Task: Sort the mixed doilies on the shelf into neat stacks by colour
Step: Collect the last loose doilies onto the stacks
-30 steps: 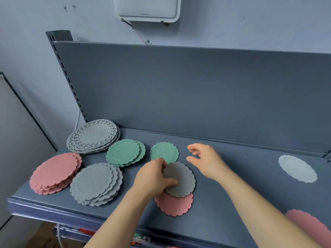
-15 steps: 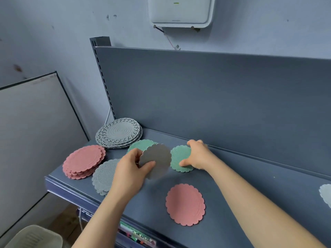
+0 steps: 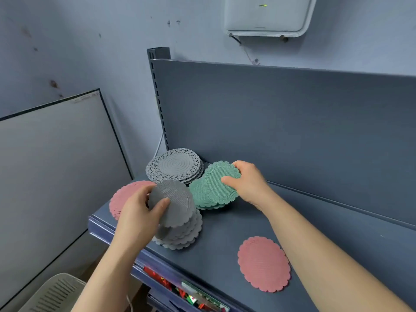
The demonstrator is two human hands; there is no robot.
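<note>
- Firstly, the left hand (image 3: 139,212) pinches a grey doily (image 3: 174,202), tilted above the grey stack (image 3: 183,234).
- Then the right hand (image 3: 247,183) grasps a green doily (image 3: 218,183) over the green stack (image 3: 199,197).
- Beyond them: pink stack (image 3: 125,197) left, lacy grey stack (image 3: 175,165) behind, one pink doily (image 3: 263,263) alone on the shelf (image 3: 220,242).
</note>
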